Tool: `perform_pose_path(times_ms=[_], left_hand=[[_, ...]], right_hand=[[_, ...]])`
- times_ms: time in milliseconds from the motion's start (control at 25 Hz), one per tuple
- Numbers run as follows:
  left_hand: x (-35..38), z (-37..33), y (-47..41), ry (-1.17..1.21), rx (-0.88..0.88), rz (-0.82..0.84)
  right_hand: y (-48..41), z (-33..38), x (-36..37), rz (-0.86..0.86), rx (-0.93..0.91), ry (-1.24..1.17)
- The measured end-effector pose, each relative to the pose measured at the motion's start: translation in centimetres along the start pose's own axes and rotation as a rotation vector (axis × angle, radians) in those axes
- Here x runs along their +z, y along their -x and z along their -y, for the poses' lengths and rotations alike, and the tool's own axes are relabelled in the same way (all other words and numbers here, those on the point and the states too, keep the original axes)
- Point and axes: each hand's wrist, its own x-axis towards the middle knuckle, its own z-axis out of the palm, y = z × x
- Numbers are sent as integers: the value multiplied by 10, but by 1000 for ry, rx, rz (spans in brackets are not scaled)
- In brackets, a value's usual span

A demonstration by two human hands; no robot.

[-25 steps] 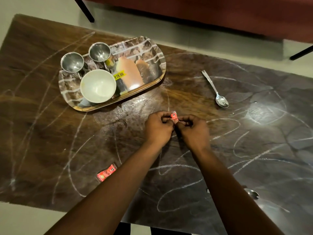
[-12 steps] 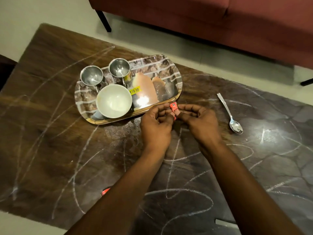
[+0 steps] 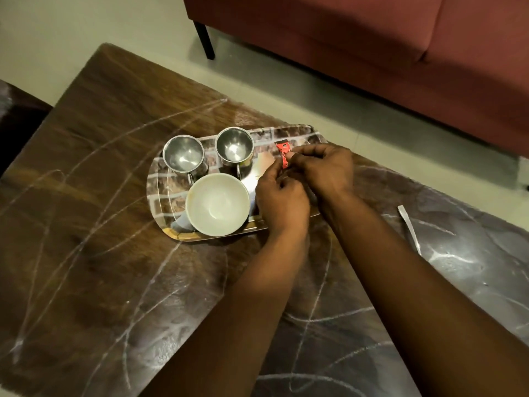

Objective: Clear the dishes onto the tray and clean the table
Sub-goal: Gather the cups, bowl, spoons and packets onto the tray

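Note:
A brick-patterned tray [image 3: 160, 193] lies on the dark wooden table [image 3: 94, 253]. On it stand two steel cups [image 3: 183, 156] [image 3: 234, 147] and a white bowl [image 3: 217, 204]. Both my hands hover over the tray's right part. A small red wrapper [image 3: 284, 156] is pinched between the fingers of my right hand [image 3: 323, 170], with my left hand [image 3: 282, 200] curled just below it, its fingertips near the wrapper's lower end. A spoon's handle [image 3: 410, 229] shows on the table at the right; my right forearm hides its bowl.
A red sofa [image 3: 372, 53] with a black leg stands beyond the table's far edge. White smear marks cross the tabletop. A dark object sits off the table's left edge.
Both hands have carried the red wrapper from the middle of the table to above the tray's right part. The camera has shifted, so the second wrapper near the front edge is out of sight.

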Motion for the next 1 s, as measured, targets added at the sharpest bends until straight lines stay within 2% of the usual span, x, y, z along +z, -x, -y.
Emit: perform_pose_path(times_ms=[80, 200, 520, 680, 840, 920, 1000], left_hand=[[6, 12, -17, 27, -8, -15], [17, 41, -36, -70, -33, -34], [11, 10, -23, -165, -32, -43], [11, 22, -21, -131, -36, -36], [-5, 4, 30, -8, -35, 52], [-30, 6, 60, -18, 29, 101], [-64, 14, 74, -122, 179, 157]], right_hand=[[-12, 2, 8, 9, 12, 42], [-24, 2, 14, 9, 21, 98], [-29, 1, 18, 1, -57, 188], [-21, 4, 13, 9, -33, 161], [1, 12, -6, -41, -48, 133], [26, 8, -20, -36, -30, 104], [60, -8, -28, -1, 29, 45]])
